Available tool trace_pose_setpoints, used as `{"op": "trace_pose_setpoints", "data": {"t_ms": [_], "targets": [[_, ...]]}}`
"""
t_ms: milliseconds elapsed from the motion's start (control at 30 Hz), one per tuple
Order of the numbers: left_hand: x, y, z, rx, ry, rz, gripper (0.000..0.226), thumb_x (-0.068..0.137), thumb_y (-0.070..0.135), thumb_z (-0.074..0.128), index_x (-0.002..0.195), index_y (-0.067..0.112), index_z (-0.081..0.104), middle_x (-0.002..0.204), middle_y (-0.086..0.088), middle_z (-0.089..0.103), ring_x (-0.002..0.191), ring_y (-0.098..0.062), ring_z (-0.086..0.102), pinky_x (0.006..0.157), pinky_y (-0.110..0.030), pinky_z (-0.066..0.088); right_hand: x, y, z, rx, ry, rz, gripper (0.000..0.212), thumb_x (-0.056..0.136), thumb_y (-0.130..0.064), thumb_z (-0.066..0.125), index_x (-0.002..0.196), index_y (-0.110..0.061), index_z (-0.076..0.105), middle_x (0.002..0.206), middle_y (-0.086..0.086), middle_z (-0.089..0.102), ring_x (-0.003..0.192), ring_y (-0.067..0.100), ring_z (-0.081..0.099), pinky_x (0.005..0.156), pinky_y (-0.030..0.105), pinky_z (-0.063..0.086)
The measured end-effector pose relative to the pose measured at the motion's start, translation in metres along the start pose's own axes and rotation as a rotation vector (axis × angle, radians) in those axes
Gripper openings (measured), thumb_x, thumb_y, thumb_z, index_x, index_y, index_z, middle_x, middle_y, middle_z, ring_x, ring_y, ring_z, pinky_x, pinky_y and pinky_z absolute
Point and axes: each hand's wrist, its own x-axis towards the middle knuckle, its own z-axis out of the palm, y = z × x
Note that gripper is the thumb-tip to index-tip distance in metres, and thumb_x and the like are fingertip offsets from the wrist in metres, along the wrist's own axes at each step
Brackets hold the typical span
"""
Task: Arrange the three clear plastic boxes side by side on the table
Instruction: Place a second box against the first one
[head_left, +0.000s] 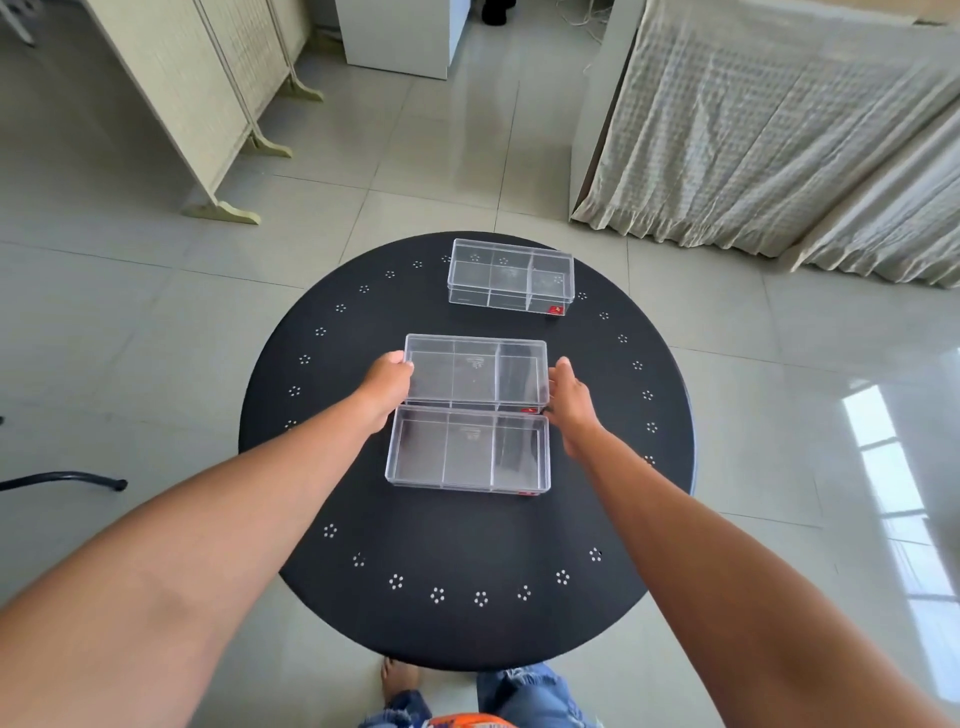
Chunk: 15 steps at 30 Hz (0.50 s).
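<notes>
Both hands on the middle box (475, 371) now, left hand (385, 383) & right hand (570, 400) fingers clamping its short ends, it's touching the near box (467, 451), so 2 look paired; far box (511, 276) sits well apart at table (322, 467) edge, 1 left.

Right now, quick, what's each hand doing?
Left hand: closed on the middle clear box's left end.
Right hand: gripping the same box's right end.
</notes>
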Motion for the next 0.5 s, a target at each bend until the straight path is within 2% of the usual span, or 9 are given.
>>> {"op": "trace_pose_setpoints", "data": {"t_ms": [67, 133, 233, 300, 400, 433, 467, 500], "targets": [[0.002, -0.004, -0.001, 0.008, -0.008, -0.008, 0.026, 0.101, 0.01, 0.035, 0.091, 0.023, 0.055, 0.079, 0.017, 0.04, 0.097, -0.014, 0.04, 0.078, -0.023, 0.034, -0.002, 0.001, 0.001, 0.003, -0.005, 0.008, 0.061, 0.097, -0.047, 0.026, 0.11, 0.0, 0.063, 0.113, 0.014, 0.071, 0.102, 0.028, 0.065, 0.105, 0.047, 0.047], [0.004, -0.007, -0.001, -0.005, -0.012, 0.0, 0.027, 0.101, 0.01, 0.035, 0.109, 0.014, 0.061, 0.082, 0.019, 0.042, 0.096, -0.011, 0.043, 0.087, -0.023, 0.029, -0.004, 0.0, 0.002, 0.0, -0.003, 0.015, 0.062, 0.098, -0.046, 0.025, 0.115, 0.002, 0.061, 0.113, 0.015, 0.071, 0.101, 0.029, 0.066, 0.103, 0.048, 0.048], [0.002, -0.007, -0.003, -0.008, -0.024, 0.013, 0.039, 0.102, 0.012, 0.036, 0.139, 0.004, 0.046, 0.109, 0.012, 0.05, 0.106, -0.009, 0.041, 0.092, -0.023, 0.026, -0.007, 0.0, 0.004, -0.012, 0.006, 0.012, 0.062, 0.097, -0.046, 0.025, 0.116, 0.002, 0.061, 0.115, 0.017, 0.071, 0.095, 0.025, 0.063, 0.104, 0.048, 0.047], [0.001, -0.007, -0.004, -0.009, -0.031, -0.004, 0.042, 0.102, 0.014, 0.035, 0.143, 0.004, 0.042, 0.12, 0.006, 0.047, 0.111, -0.01, 0.04, 0.097, -0.026, 0.03, -0.01, 0.0, 0.003, -0.015, 0.015, 0.014, 0.061, 0.097, -0.046, 0.025, 0.115, -0.001, 0.062, 0.114, 0.015, 0.071, 0.098, 0.026, 0.064, 0.103, 0.046, 0.048], [0.0, -0.009, -0.005, -0.019, -0.034, -0.03, 0.042, 0.102, 0.017, 0.034, 0.142, 0.007, 0.045, 0.106, 0.016, 0.053, 0.11, -0.013, 0.043, 0.097, -0.03, 0.036, -0.014, 0.001, 0.002, -0.018, 0.028, 0.026, 0.061, 0.096, -0.047, 0.026, 0.113, -0.002, 0.063, 0.111, 0.013, 0.072, 0.098, 0.026, 0.066, 0.1, 0.046, 0.049], [0.0, -0.01, -0.005, -0.026, -0.042, -0.032, 0.043, 0.102, 0.017, 0.033, 0.142, 0.008, 0.044, 0.113, 0.014, 0.056, 0.113, -0.014, 0.044, 0.098, -0.031, 0.036, -0.015, 0.001, 0.001, -0.019, 0.033, 0.03, 0.059, 0.096, -0.048, 0.026, 0.11, -0.005, 0.065, 0.109, 0.011, 0.073, 0.101, 0.028, 0.067, 0.1, 0.047, 0.049], [0.0, -0.011, -0.005, -0.032, -0.05, -0.034, 0.044, 0.102, 0.018, 0.033, 0.144, 0.009, 0.042, 0.128, 0.007, 0.056, 0.119, -0.015, 0.044, 0.102, -0.032, 0.035, -0.017, 0.001, 0.001, -0.02, 0.03, 0.033, 0.057, 0.096, -0.048, 0.026, 0.106, -0.01, 0.067, 0.106, 0.008, 0.074, 0.104, 0.029, 0.067, 0.101, 0.047, 0.05], [0.0, -0.012, -0.006, -0.034, -0.055, -0.036, 0.045, 0.102, 0.018, 0.033, 0.146, 0.01, 0.039, 0.142, 0.0, 0.05, 0.127, -0.016, 0.042, 0.107, -0.033, 0.033, -0.018, 0.002, 0.001, -0.02, 0.023, 0.032, 0.054, 0.097, -0.048, 0.026, 0.1, -0.015, 0.069, 0.105, 0.006, 0.074, 0.106, 0.029, 0.067, 0.101, 0.047, 0.05]]}}
